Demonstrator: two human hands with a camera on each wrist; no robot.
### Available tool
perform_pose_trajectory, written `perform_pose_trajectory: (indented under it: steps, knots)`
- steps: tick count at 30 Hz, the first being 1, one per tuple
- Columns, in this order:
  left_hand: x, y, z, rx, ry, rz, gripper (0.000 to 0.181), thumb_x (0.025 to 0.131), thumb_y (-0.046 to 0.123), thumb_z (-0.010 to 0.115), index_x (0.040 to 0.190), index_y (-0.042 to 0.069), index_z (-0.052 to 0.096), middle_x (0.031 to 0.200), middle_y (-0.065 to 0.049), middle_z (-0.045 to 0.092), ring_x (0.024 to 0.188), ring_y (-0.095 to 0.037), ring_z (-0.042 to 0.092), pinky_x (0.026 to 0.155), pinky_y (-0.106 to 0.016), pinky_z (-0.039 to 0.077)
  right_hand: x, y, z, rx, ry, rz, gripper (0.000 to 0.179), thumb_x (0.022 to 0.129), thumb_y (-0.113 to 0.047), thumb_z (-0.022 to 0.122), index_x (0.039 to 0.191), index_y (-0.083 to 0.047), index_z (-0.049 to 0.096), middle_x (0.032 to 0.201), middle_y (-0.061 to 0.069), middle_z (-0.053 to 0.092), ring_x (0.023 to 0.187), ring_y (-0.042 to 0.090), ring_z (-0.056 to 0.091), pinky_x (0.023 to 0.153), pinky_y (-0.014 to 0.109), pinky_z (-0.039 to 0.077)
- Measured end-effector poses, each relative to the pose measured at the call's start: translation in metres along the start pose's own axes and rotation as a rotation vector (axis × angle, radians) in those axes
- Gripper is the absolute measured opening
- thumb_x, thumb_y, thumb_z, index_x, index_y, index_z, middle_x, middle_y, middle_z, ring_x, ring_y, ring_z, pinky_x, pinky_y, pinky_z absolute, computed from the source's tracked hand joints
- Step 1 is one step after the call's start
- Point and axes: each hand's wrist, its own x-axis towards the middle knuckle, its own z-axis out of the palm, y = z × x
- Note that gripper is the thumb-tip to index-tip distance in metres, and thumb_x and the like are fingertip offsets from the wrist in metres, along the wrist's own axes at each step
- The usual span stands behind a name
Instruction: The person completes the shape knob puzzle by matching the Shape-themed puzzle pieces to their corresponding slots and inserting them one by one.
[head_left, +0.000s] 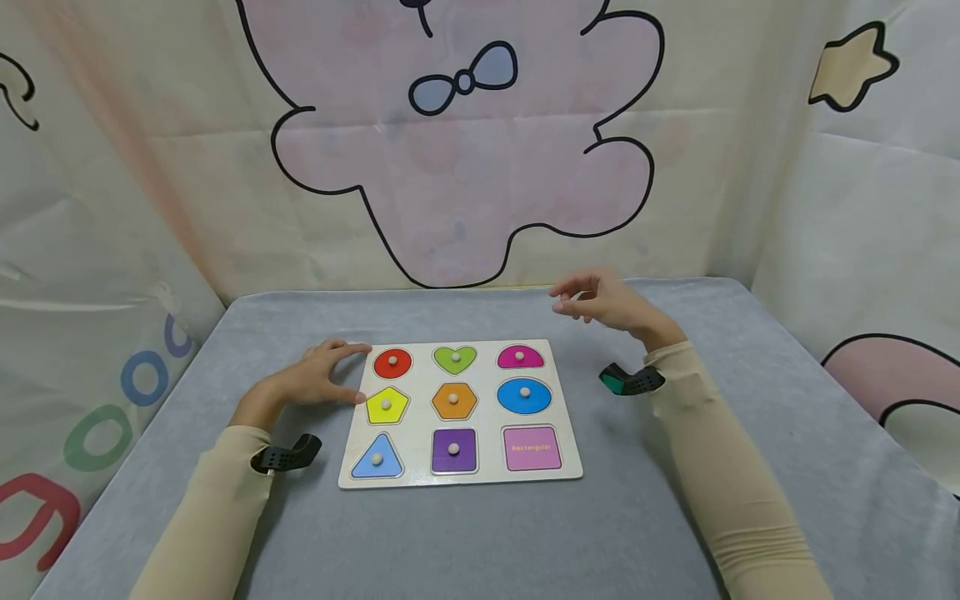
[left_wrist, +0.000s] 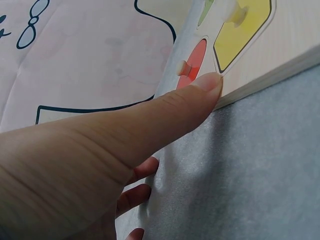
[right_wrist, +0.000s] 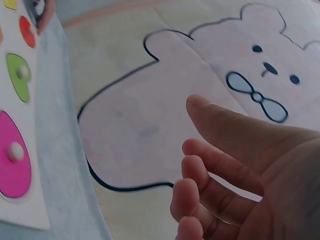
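A white knobbed shape puzzle board [head_left: 490, 450] lies flat on the table. My left hand [head_left: 318, 375] rests at its left edge, thumb beside the yellow pentagon [head_left: 394, 404] and index finger at the upper corner near the red oval [head_left: 405, 363]. In the left wrist view the thumb [left_wrist: 165, 117] touches the board's edge. My right hand [head_left: 611, 302] hovers beyond the board's upper right corner, fingers loosely bent, nothing visible in them. The pink rectangle space [head_left: 532, 461] shows printed lettering and no knob. The magenta half circle [head_left: 528, 358] is the piece nearest that hand.
Grey cloth covers the table [head_left: 480, 542]. Behind it hangs a pale curtain [head_left: 697, 192] with a cartoon bear, and printed sheets stand at both sides. Each wrist wears a black band, the left band [head_left: 287, 455] and the right band [head_left: 637, 381].
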Motion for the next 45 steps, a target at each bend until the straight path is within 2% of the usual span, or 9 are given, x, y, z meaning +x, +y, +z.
perform_pose_trajectory:
  steps: [8, 16, 19, 25, 29, 34, 37, 42, 45]
  knots:
    - [0.0, 0.0, 0.0, -0.007, 0.003, -0.005, 0.09, 0.082, 0.046, 0.08, 0.156, 0.017, 0.038, 0.158, -0.027, 0.027, 0.14, -0.051, 0.026, 0.109, -0.074, 0.034, -0.006, 0.024, -0.028, 0.006, 0.096, 0.131, 0.044, 0.099, -0.032, 0.066, 0.133, -0.004, 0.062, 0.111, 0.004, 0.065, 0.09, 0.018, 0.059, 0.071, 0.025, 0.055]
    - [0.0, 0.0, 0.001, -0.009, 0.005, -0.01, 0.09, 0.082, 0.045, 0.081, 0.156, 0.017, 0.038, 0.157, -0.027, 0.028, 0.14, -0.05, 0.025, 0.109, -0.074, 0.034, -0.009, 0.053, -0.038, 0.05, 0.142, 0.253, 0.053, 0.101, -0.039, 0.061, 0.141, -0.005, 0.055, 0.119, 0.001, 0.064, 0.113, 0.029, 0.055, 0.091, 0.034, 0.052]
    - [-0.001, 0.0, 0.001, -0.011, 0.007, -0.014, 0.09, 0.081, 0.044, 0.081, 0.156, 0.017, 0.038, 0.158, -0.027, 0.028, 0.14, -0.05, 0.025, 0.109, -0.074, 0.033, -0.01, 0.065, -0.039, 0.073, 0.169, 0.294, 0.055, 0.1, -0.039, 0.062, 0.142, -0.004, 0.054, 0.116, -0.002, 0.065, 0.117, 0.032, 0.055, 0.092, 0.032, 0.05]
    - [-0.002, 0.001, 0.0, -0.012, 0.008, -0.018, 0.09, 0.081, 0.044, 0.081, 0.156, 0.017, 0.039, 0.157, -0.027, 0.028, 0.14, -0.051, 0.026, 0.109, -0.075, 0.033, -0.009, 0.09, -0.038, 0.104, 0.215, 0.418, 0.056, 0.1, -0.037, 0.062, 0.146, -0.006, 0.052, 0.122, 0.003, 0.066, 0.113, 0.024, 0.056, 0.084, 0.025, 0.05]
    - [-0.001, 0.001, 0.0, -0.017, 0.004, -0.016, 0.09, 0.081, 0.044, 0.081, 0.156, 0.017, 0.038, 0.157, -0.027, 0.028, 0.14, -0.05, 0.025, 0.109, -0.075, 0.033, -0.008, 0.104, -0.035, 0.099, 0.253, 0.488, 0.052, 0.1, -0.031, 0.064, 0.145, -0.006, 0.054, 0.125, 0.009, 0.062, 0.096, 0.016, 0.055, 0.074, 0.022, 0.052]
    - [0.0, -0.001, 0.0, -0.018, 0.002, -0.013, 0.09, 0.082, 0.045, 0.081, 0.156, 0.018, 0.038, 0.158, -0.027, 0.027, 0.14, -0.05, 0.025, 0.11, -0.075, 0.032, -0.005, 0.118, -0.032, 0.088, 0.29, 0.539, 0.046, 0.099, -0.027, 0.066, 0.139, -0.006, 0.059, 0.098, -0.001, 0.061, 0.074, 0.011, 0.05, 0.062, 0.022, 0.045]
    - [0.0, -0.001, 0.0, -0.01, -0.001, -0.015, 0.09, 0.082, 0.047, 0.08, 0.156, 0.018, 0.038, 0.158, -0.028, 0.027, 0.14, -0.051, 0.025, 0.11, -0.075, 0.032, -0.004, 0.123, -0.03, 0.057, 0.3, 0.556, 0.044, 0.1, -0.027, 0.065, 0.138, -0.004, 0.06, 0.095, 0.0, 0.058, 0.077, 0.013, 0.048, 0.063, 0.023, 0.042]
    - [0.0, 0.0, -0.001, -0.001, -0.007, -0.017, 0.091, 0.081, 0.049, 0.08, 0.156, 0.019, 0.038, 0.158, -0.028, 0.027, 0.14, -0.051, 0.026, 0.109, -0.075, 0.033, -0.003, 0.127, -0.025, 0.003, 0.313, 0.553, 0.043, 0.101, -0.025, 0.063, 0.137, -0.001, 0.061, 0.12, 0.014, 0.057, 0.096, 0.021, 0.045, 0.073, 0.026, 0.041]
    - [0.001, -0.001, -0.001, -0.002, -0.007, -0.018, 0.091, 0.081, 0.049, 0.08, 0.156, 0.019, 0.038, 0.158, -0.028, 0.027, 0.14, -0.051, 0.026, 0.109, -0.075, 0.033, -0.003, 0.128, -0.023, -0.012, 0.324, 0.542, 0.042, 0.101, -0.024, 0.063, 0.136, 0.0, 0.061, 0.126, 0.019, 0.056, 0.101, 0.023, 0.045, 0.076, 0.027, 0.041]
